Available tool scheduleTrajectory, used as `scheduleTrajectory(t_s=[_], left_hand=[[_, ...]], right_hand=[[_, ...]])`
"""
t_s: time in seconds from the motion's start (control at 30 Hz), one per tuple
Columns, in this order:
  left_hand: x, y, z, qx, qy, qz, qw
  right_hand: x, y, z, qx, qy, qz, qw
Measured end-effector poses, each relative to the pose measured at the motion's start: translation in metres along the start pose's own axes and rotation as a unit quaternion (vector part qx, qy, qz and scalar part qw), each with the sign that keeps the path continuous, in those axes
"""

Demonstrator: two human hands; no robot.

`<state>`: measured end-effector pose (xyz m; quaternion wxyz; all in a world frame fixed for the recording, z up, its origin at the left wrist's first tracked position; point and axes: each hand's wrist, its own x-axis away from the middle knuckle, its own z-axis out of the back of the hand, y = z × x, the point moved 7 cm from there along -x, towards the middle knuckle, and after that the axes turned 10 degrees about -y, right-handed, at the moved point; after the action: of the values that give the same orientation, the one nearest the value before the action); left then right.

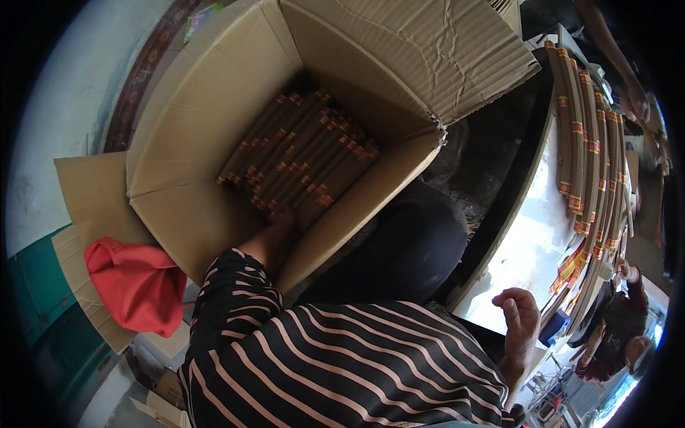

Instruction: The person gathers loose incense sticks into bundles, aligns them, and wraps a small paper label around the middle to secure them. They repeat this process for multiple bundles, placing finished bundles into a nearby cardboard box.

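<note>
Nearest: striped garment (342, 364), its left sleeve running up to the near corner of the cardboard box (189, 128). Right hand (519, 321) outside the box, well apart to its right: fingers bent, thumb close by, nothing seen in it; whether the fingers meet, cannot tell. Dark-clad knee (417, 239) just beyond the box's right wall.

Left hand (284, 220) inside the box, low, by that right wall, at the near ends of the bundled brown sticks (303, 153). Key relation: bundles lie on the box floor ahead of this hand, long axes slanting away to the right, roughly parallel to the box's right wall. Left is by far the nearer hand. It seems to touch the closest bundles; grip or mere contact, cannot tell, fingers lost in shadow.

Left of the box, just beside it: red cloth (135, 289). Right of the box, past the knee: bench (510, 260) with more bundles (589, 139), stretched along its far side.

Farthest right of the box: a co-worker (617, 328), small and bent by the lens; another person's arm (617, 53), cut off at the top. Lower bundle layers in the box hidden; bench top partly washed out by glare.
</note>
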<state>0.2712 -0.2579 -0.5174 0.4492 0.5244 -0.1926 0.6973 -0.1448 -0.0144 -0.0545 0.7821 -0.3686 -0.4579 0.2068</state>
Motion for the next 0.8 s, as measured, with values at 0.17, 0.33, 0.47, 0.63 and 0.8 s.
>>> scheduleTrajectory(t_s=[0.17,0.33,0.47,0.63,0.8], left_hand=[[-0.005,-0.001,-0.005,-0.023,-0.022,0.005,0.999],[-0.025,-0.010,-0.003,-0.429,-0.060,-0.065,0.899],[-0.022,-0.023,0.042,0.366,-0.051,-0.053,0.928],[0.020,0.012,0.048,0.579,-0.042,-0.018,0.814],[-0.012,-0.001,0.031,0.592,-0.059,-0.029,0.803]], right_hand=[[-0.002,-0.001,-0.004,0.022,-0.013,0.002,1.000],[0.000,0.001,-0.004,0.031,-0.011,-0.013,0.999],[0.001,0.004,-0.002,0.051,0.000,-0.029,0.998],[-0.007,0.002,-0.009,0.067,-0.020,-0.031,0.997],[-0.009,-0.002,-0.012,0.071,-0.024,-0.041,0.996]])
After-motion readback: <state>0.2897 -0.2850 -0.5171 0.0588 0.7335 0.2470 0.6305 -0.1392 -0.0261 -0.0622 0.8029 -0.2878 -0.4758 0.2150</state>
